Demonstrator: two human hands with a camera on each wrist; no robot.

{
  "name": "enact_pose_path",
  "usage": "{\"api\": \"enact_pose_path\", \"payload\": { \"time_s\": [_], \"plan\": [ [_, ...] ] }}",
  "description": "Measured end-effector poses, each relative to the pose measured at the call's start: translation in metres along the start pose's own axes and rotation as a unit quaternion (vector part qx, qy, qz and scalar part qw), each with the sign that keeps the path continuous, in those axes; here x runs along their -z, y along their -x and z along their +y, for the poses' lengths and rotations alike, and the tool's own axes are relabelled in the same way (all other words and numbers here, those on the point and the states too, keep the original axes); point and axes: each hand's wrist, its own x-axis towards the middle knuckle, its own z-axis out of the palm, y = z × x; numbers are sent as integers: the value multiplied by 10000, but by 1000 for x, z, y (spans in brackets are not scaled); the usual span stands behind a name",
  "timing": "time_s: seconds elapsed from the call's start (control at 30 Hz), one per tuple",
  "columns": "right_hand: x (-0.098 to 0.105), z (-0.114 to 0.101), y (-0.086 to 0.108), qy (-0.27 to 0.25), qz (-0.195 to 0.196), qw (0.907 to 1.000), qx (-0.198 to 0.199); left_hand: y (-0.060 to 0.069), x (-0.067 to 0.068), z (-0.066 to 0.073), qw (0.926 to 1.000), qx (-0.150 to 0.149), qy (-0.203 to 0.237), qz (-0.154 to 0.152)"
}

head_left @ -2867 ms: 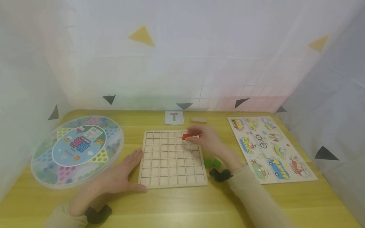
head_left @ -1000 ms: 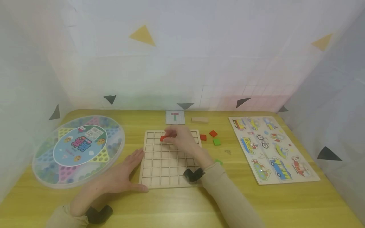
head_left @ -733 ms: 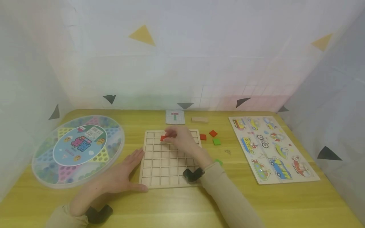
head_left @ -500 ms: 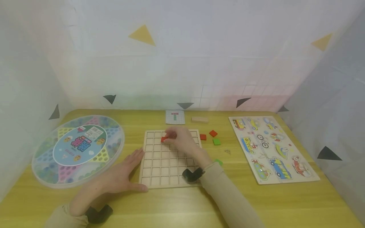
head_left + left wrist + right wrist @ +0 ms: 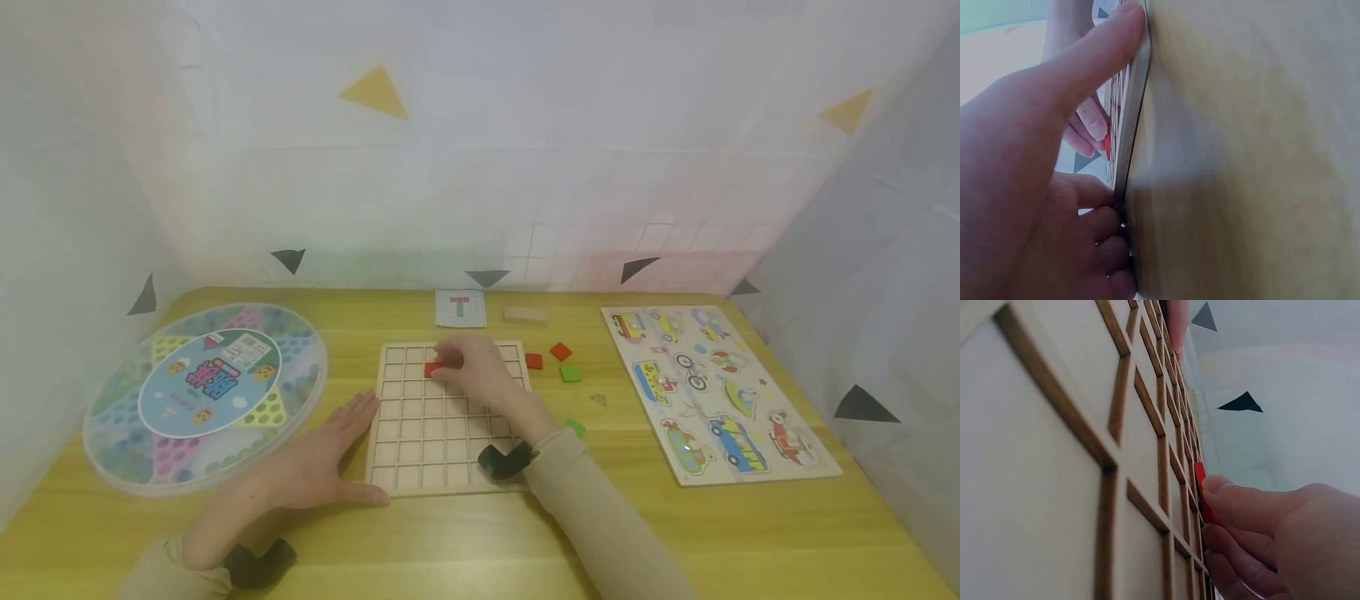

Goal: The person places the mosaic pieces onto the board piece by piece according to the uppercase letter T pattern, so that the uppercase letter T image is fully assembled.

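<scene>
In the head view a wooden grid board (image 5: 411, 429) lies on the table. My right hand (image 5: 483, 375) is over its far half, pinching a small red square tile (image 5: 431, 370) between thumb and fingers. The right wrist view has this tile (image 5: 1199, 478) standing out from the grid bars, its lower part hidden by the fingertips; how deep it sits in a cell I cannot tell. My left hand (image 5: 318, 458) rests along the board's left edge, fingers extended and thumb at the near corner. Loose red tiles (image 5: 561, 351) and green tiles (image 5: 570, 373) lie right of the board.
Behind the board are a card (image 5: 461, 309) with a red and green T on a grid and a wooden block (image 5: 525, 315). A round board-game box (image 5: 206, 396) stands at left, a picture peg puzzle (image 5: 716, 396) at right. White sheets surround the table.
The right hand has carried the red tile leftward from the board's far right part. Over the last second hand and tile have shifted slightly toward me. The left hand stays in place.
</scene>
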Motion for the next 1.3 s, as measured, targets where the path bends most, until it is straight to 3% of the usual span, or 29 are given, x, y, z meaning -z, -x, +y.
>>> {"api": "enact_pose_path", "payload": {
  "time_s": [1.3],
  "plan": [
    [-1, -1, 0, 324, 56, 9994, 125, 0, -2, -1, 10000, -23, -46, 71]
  ]
}}
